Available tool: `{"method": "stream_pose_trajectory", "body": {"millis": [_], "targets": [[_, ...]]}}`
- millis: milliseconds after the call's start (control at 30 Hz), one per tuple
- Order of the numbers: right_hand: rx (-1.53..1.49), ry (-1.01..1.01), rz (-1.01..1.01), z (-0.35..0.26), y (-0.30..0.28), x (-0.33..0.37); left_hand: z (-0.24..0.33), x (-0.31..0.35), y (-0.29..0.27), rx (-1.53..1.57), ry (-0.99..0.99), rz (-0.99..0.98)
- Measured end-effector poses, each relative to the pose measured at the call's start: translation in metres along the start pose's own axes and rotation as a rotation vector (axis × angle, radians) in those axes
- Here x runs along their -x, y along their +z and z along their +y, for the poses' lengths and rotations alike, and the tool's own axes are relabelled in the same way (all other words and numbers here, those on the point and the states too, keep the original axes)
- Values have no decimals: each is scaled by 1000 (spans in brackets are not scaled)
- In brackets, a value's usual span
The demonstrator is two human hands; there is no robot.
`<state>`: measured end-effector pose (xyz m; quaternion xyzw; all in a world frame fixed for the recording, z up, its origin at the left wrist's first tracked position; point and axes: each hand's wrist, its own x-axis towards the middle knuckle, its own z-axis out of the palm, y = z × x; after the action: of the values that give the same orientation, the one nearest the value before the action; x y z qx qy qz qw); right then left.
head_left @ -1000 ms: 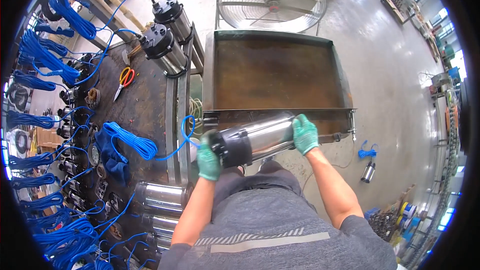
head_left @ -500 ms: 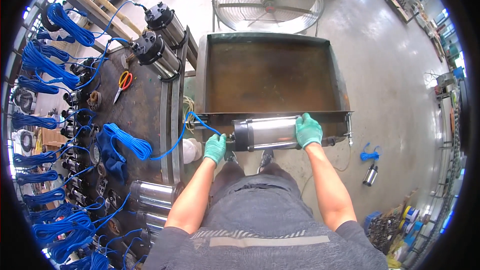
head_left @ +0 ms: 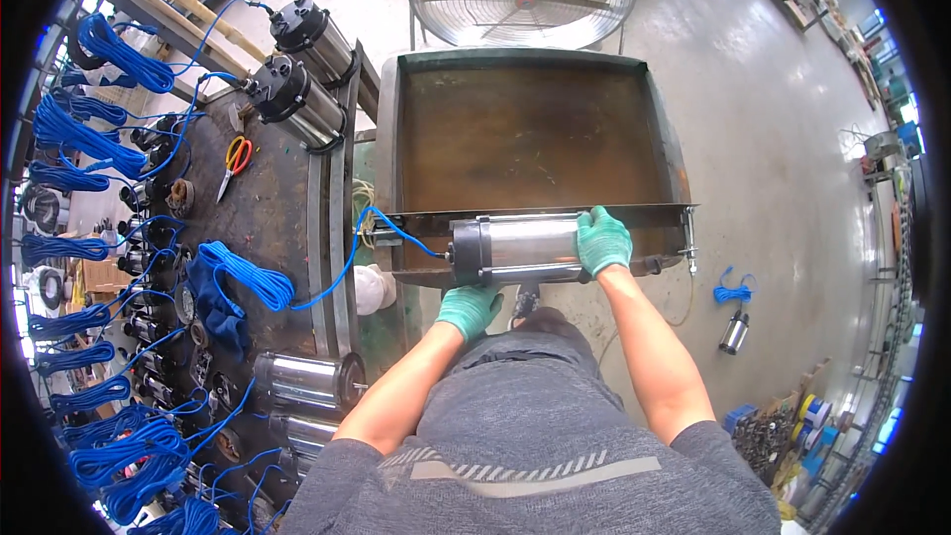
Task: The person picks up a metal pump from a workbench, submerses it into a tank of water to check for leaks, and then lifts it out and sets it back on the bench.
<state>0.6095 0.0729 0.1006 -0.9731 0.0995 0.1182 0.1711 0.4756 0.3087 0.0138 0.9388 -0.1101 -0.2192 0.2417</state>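
Pump lies sideways, about level, just off the near edge of the tray; can't tell if it rests on anything. Right hand has fingers wrapped over its steel right end, left hand sits at the near underside of the black left end, finger closure there hidden, can't tell. Good handling probably means sharing the weight across both ends, firm grip on slick steel, and slack in the blue cable running left to the bench, clear of the tray edge.
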Motion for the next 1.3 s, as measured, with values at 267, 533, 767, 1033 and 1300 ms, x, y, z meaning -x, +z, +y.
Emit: {"method": "stream_pose_trajectory", "body": {"millis": [267,533,767,1033,1300], "targets": [[-3,-23,-9,-3,0,2,4,2,6,-51,-39,115],[-20,43,-15,-17,3,9,-28,34,-22,69,-247,-34],[-66,69,-84,-17,0,8,-73,62,-34,199,-270,209],[-491,-73,-42,47,10,22,-40,29,-73,595,-207,695],[-431,360,331,213,17,21,-6,6,-59,487,-419,685]]}}
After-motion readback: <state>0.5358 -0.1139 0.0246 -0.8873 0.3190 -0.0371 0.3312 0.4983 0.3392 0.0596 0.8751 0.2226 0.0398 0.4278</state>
